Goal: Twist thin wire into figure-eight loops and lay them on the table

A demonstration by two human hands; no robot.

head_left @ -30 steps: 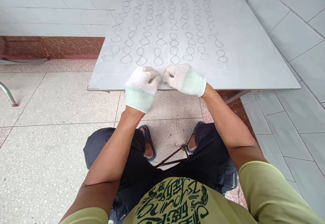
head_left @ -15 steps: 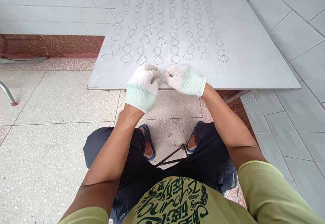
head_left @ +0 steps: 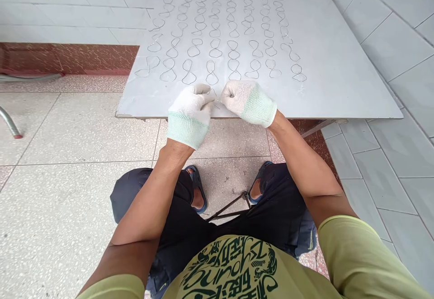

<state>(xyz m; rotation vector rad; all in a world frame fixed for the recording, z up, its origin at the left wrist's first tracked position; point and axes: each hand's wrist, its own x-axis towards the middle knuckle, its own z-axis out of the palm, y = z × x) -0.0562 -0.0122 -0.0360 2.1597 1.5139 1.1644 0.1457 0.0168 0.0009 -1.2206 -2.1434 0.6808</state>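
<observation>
Thin wire [head_left: 217, 101] between hands, at near edge of tabletop [head_left: 346, 64]. Gloved left hand [head_left: 190, 106] pinching it, thumb to fingers; gloved right hand [head_left: 247, 101] curled tight on other side. Likely light, springy, bends easily — pinch close to ends.

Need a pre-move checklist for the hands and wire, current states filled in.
1. Both hands gloved: ok, left hand and right hand wear white gloves with pale green cuffs.
2. Wire at the left fingertips: ok, thin ends show between the hands.
3. Right hand's hold on it: cannot tell, curled fingers hide it.
4. Bent into a full figure-eight: cannot tell, mostly hidden.
5. Front-row wire figures spaced apart on the board: ok.
6. Right hand off the nearest figure: cannot tell, they meet in this view.
</observation>
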